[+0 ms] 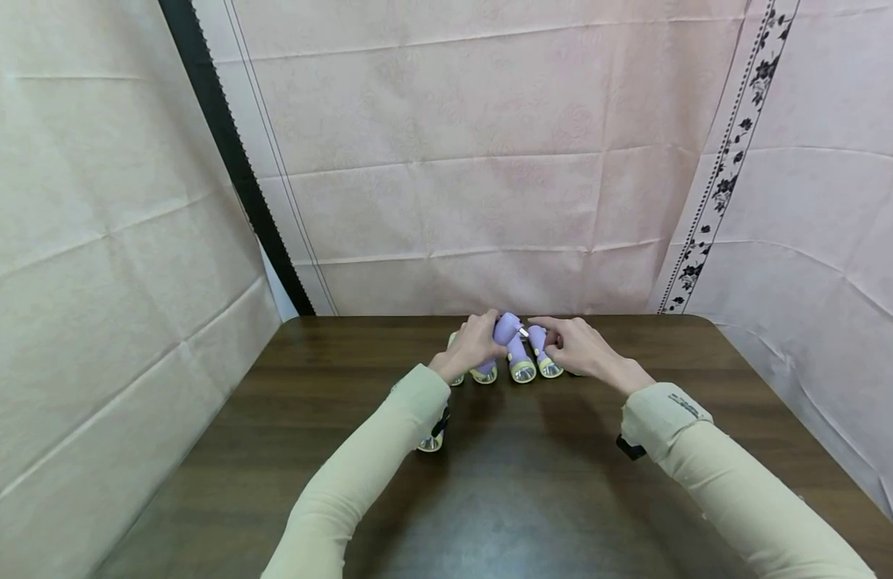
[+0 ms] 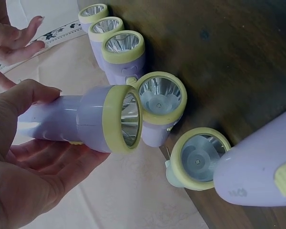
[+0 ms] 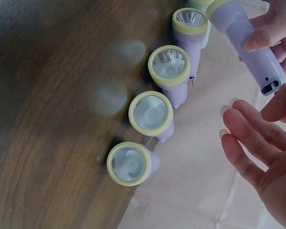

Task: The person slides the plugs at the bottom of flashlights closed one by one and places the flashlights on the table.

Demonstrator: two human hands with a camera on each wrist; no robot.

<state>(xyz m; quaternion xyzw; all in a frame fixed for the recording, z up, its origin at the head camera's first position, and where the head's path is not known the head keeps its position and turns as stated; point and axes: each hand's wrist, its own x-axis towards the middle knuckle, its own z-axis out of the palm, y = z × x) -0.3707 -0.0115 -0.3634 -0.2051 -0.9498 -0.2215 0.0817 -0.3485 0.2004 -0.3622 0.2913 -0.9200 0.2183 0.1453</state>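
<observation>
My left hand [image 2: 24,181] grips a purple flashlight [image 2: 62,117] with a yellow rim, thumb on one side and fingers on the other. Its lens end points back toward me in the head view's left, and its tail [image 3: 270,87], with a small dark slot, faces my right hand. That right hand [image 3: 271,152] has its fingers spread and loosely bent just off the tail, holding nothing visible. Below both hands, more purple flashlights [image 1: 522,366] lie side by side, lenses toward me. A pale green flashlight [image 3: 202,12] shows partly behind one of them.
The row lies near the far edge of the brown wooden table [image 1: 489,498]. Another flashlight [image 1: 430,442] lies closer in, partly hidden by my left forearm. Pale cloth [image 1: 489,201] hangs behind the table and at both sides.
</observation>
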